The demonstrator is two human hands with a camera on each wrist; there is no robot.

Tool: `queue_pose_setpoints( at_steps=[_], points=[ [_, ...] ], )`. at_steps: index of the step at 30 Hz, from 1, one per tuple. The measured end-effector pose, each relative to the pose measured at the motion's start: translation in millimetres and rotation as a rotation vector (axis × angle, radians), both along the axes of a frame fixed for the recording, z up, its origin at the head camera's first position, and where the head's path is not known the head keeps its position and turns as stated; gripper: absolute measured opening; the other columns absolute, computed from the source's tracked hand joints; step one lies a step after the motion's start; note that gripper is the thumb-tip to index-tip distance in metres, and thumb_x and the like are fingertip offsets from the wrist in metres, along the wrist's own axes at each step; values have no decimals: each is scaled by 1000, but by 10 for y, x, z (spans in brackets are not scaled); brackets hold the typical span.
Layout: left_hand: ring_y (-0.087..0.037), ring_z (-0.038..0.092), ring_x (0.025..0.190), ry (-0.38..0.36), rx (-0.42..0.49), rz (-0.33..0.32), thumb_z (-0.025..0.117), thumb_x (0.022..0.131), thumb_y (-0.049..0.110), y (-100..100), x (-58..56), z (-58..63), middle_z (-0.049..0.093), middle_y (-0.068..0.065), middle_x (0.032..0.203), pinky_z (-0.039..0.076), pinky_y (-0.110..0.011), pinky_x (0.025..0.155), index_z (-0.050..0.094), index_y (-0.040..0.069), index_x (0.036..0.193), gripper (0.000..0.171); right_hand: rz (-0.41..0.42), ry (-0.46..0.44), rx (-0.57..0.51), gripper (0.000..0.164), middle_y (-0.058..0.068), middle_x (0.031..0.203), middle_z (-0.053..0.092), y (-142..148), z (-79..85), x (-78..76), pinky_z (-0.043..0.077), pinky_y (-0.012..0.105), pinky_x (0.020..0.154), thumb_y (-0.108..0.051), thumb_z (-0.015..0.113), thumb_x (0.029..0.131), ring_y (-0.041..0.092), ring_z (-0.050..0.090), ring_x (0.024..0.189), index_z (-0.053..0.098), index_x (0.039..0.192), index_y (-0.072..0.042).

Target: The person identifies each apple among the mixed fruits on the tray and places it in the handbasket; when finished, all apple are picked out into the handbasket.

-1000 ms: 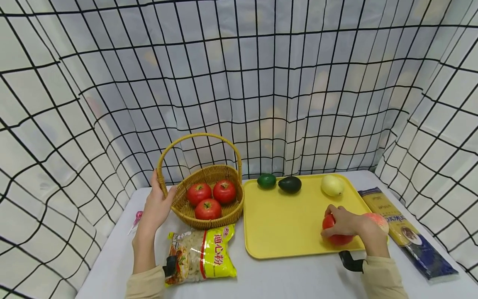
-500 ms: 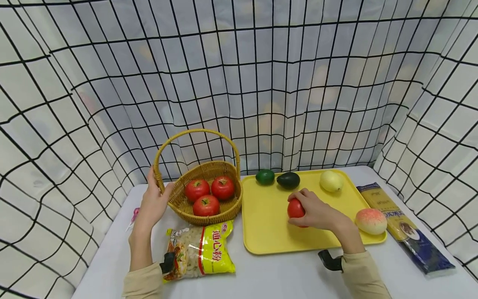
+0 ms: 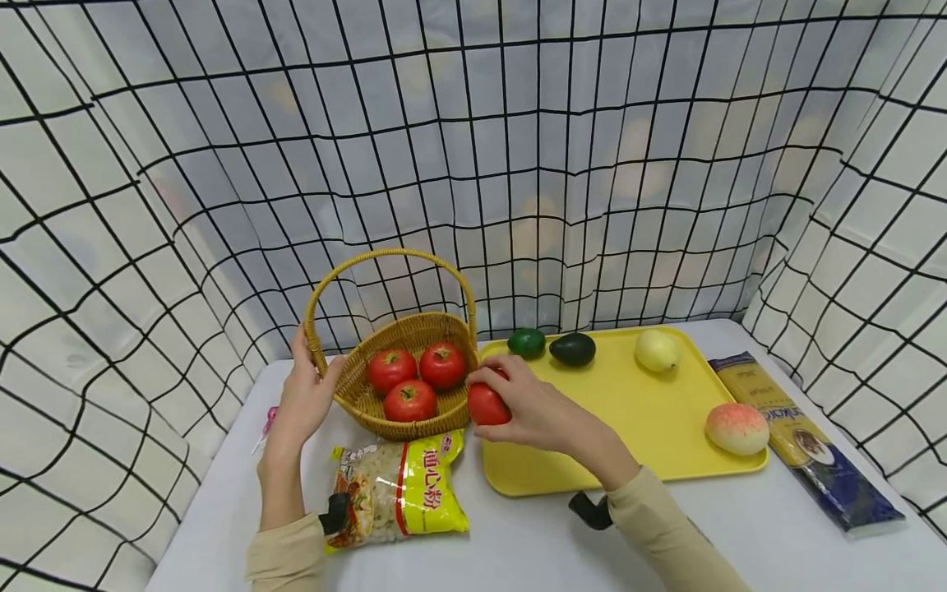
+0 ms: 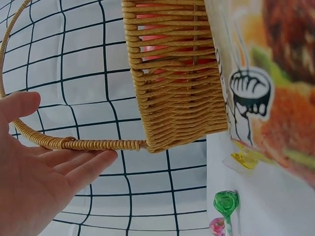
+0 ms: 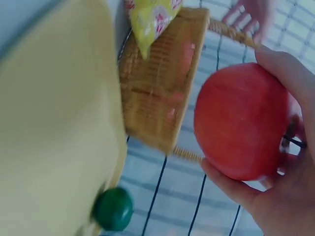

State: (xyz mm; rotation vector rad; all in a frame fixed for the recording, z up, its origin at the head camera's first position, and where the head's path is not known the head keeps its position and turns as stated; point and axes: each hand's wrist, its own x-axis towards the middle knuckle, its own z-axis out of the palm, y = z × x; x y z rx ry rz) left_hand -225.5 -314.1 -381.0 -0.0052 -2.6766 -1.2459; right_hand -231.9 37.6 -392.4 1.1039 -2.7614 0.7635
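My right hand (image 3: 525,403) grips a red apple (image 3: 487,401) at the basket's right rim, over the yellow tray's left edge. Fingers and thumb wrap the apple (image 5: 242,122) in the right wrist view, and a dark stem shows near the palm. The wicker basket (image 3: 422,429) holds three more red apples (image 3: 409,401) and tips toward me. At its left side, my left hand (image 3: 307,403) rests against the arched handle (image 3: 314,329). In the left wrist view the fingers (image 4: 81,169) lie straight along the handle, with the thumb on its other side.
The yellow tray (image 3: 614,411) carries a green fruit (image 3: 527,343), a dark avocado (image 3: 573,349), a pale yellow fruit (image 3: 657,350) and a peach (image 3: 737,428). A pasta bag (image 3: 399,493) lies before the basket, a long packet (image 3: 806,444) at right. Lollipops (image 4: 226,202) lie at left.
My right hand has carried the red apple leftward from the tray's right part, past its middle, to the basket's rim. The left hand keeps its place at the handle.
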Motion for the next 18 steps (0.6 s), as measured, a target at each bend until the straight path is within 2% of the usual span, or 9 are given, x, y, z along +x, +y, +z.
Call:
queue_pose_setpoints(
  at_steps=[3, 7, 11, 14, 18],
  points=[
    [-60, 39, 140, 7, -2, -3, 41, 109, 43, -4, -1, 7, 31, -41, 158, 37, -72, 109, -21, 18, 163, 86, 29, 45, 36, 59, 1, 140, 51, -277, 116, -134, 58, 31, 87, -47, 76, 89, 18, 50, 123, 55, 141, -26],
    [-59, 42, 138, 14, -3, 5, 41, 109, 44, -33, -12, 51, 32, -41, 157, 38, -72, 107, -22, 19, 163, 87, 38, 75, 110, 62, 2, 142, 51, -658, 266, -421, 58, 34, 88, -50, 73, 91, 20, 49, 125, 52, 143, -24],
    [-58, 39, 141, -11, 26, -1, 41, 109, 43, -36, 16, 39, 28, -40, 160, 37, -72, 110, -24, 20, 162, 87, 3, 83, 252, 70, 6, 151, 47, -1005, 323, -742, 56, 43, 99, -55, 69, 93, 26, 45, 138, 45, 151, -24],
    [-57, 34, 146, -28, 61, -4, 41, 109, 44, -13, 24, 7, 23, -38, 163, 34, -71, 114, -24, 21, 162, 87, -31, 60, 321, 78, 9, 158, 42, -1209, 356, -993, 51, 46, 110, -56, 67, 94, 29, 41, 147, 37, 157, -22],
    [-54, 31, 149, -21, 82, -6, 42, 109, 44, -3, 14, 25, 22, -35, 165, 32, -68, 117, -22, 20, 163, 87, -71, -52, 284, 78, 11, 164, 35, -1391, 415, -1253, 48, 45, 112, -54, 65, 97, 28, 35, 151, 34, 159, -19]
  ],
)
